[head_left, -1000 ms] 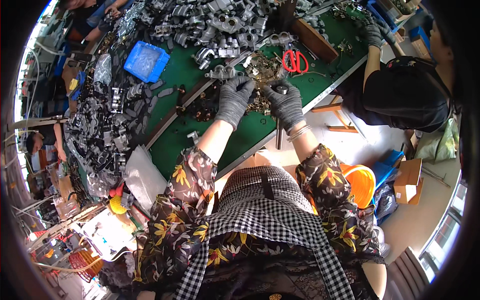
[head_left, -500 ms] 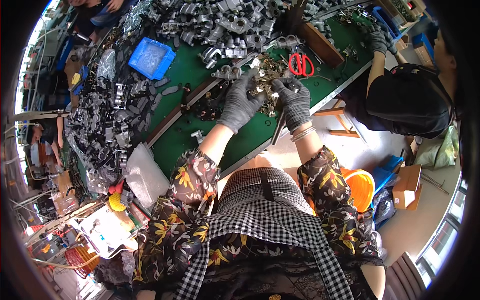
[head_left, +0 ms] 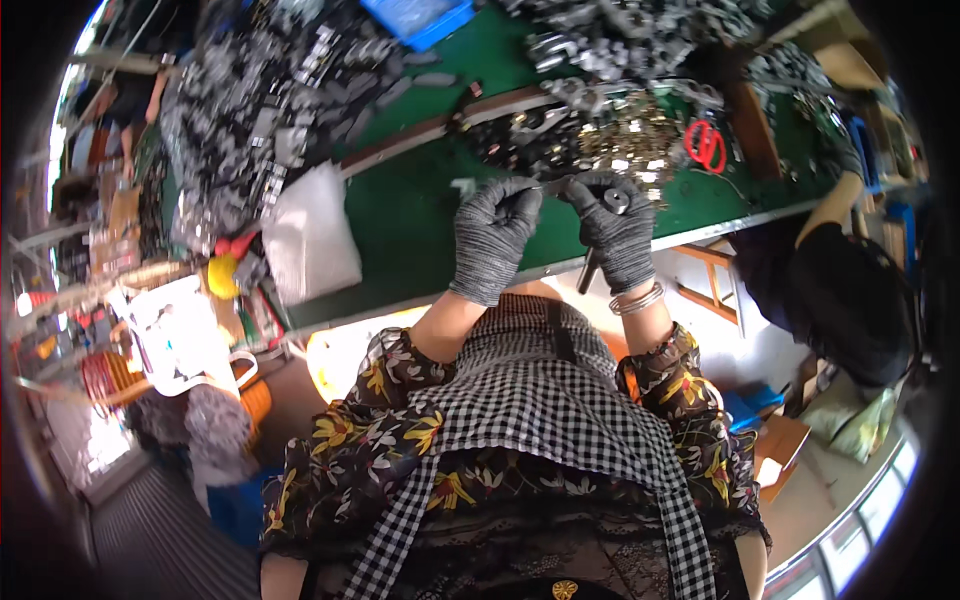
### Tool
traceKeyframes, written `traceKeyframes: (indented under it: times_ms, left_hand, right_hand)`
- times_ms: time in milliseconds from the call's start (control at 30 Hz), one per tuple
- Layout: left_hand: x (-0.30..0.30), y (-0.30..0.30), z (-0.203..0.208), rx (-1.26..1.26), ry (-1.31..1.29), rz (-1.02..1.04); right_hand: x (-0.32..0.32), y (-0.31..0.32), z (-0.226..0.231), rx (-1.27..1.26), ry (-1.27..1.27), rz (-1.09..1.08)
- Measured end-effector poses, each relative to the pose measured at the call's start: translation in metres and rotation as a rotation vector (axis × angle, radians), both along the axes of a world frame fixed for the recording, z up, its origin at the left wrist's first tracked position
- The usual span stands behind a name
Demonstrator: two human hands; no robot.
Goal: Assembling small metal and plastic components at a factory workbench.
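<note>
Both my hands wear grey knit gloves and are raised over the near edge of the green workbench (head_left: 400,215). My left hand (head_left: 490,235) pinches one end of a thin metal piece (head_left: 556,186) that bridges to my right hand. My right hand (head_left: 618,228) is closed on a small round metal part (head_left: 615,200), and a dark tool handle (head_left: 588,272) sticks out below its palm. Just beyond my hands lies a heap of shiny brass-coloured parts (head_left: 635,135).
Piles of grey metal parts (head_left: 250,110) cover the bench's far and left side. Red scissors (head_left: 705,145), a blue tray (head_left: 420,18) and a white plastic bag (head_left: 310,240) lie on it. Another person in black (head_left: 840,290) works at the right.
My hands have pulled back from the brass heap toward me, lifting the small parts with them. The view has shifted, so the bench now sits higher in the picture.
</note>
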State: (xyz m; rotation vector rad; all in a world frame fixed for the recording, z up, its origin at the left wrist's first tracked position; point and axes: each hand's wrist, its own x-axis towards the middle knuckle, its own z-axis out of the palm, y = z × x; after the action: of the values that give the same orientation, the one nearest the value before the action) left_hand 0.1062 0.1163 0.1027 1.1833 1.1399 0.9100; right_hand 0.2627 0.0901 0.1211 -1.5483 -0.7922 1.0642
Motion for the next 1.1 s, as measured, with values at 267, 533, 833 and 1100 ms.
traceKeyframes:
  times_ms: [267,533,833,1100]
  left_hand:
    - [-0.078,-0.037,-0.03,-0.049,0.533,0.335]
    - [-0.029,-0.043,-0.013,0.015,0.045,0.154]
    - [-0.037,-0.031,-0.005,0.271,0.665,-0.344]
    - [-0.041,-0.036,-0.022,-0.309,0.514,-0.631]
  right_hand:
    - [-0.01,0.004,-0.008,-0.174,-0.097,0.248]
    - [-0.027,0.0,-0.011,-0.302,0.27,0.297]
    - [-0.019,-0.016,-0.011,0.159,-0.492,0.614]
    - [-0.01,-0.034,-0.034,0.201,-0.716,0.922]
